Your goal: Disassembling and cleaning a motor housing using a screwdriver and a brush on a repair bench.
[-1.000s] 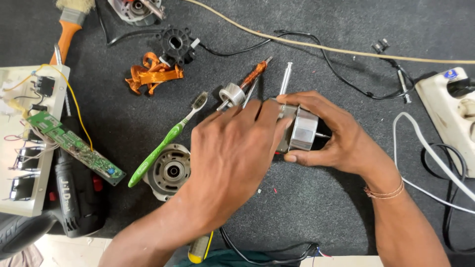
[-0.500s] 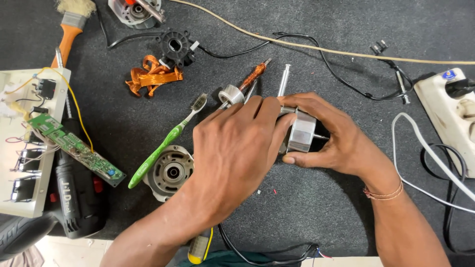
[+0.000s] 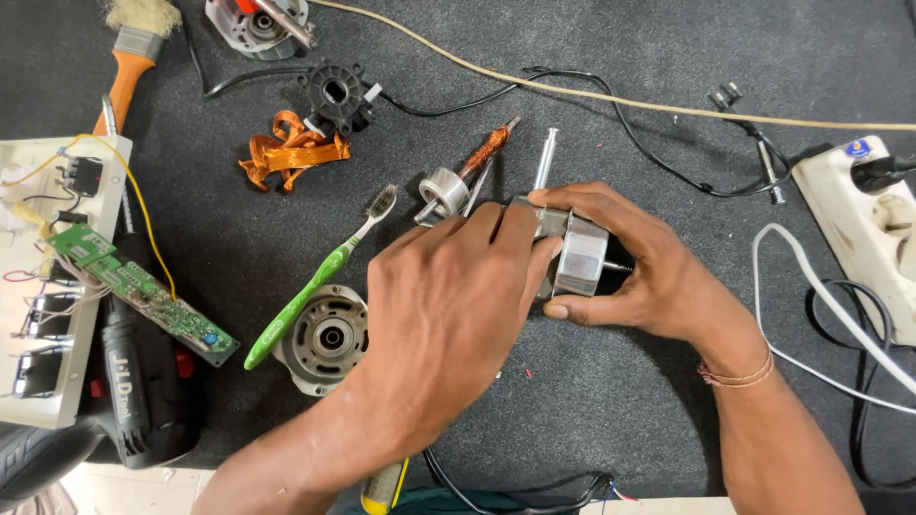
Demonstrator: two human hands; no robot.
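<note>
Left hand [image 3: 448, 315]: reaching in from the lower left of the frame, back of the hand facing the camera, fingers curling over the left end of the metal motor core [image 3: 579, 256] and gripping it.
Right hand [image 3: 639, 262]: coming in from the lower right, wrapping around the motor core, index finger lying along its top, thumb pressing underneath.
Motor core: sitting at centre frame, held between both hands just above the dark mat [image 3: 668, 86]; long axis running left to right, thin shaft tip poking out toward the right into the right palm.
Near the hands: green toothbrush [image 3: 315, 281] lying diagonally at left of centre, round motor housing [image 3: 324, 339] resting beside its handle, copper-wound rotor [image 3: 468, 172] lying just above the left hand.
Far edges: paintbrush [image 3: 129, 57] at upper left, white power strip [image 3: 859, 219] at right.
</note>
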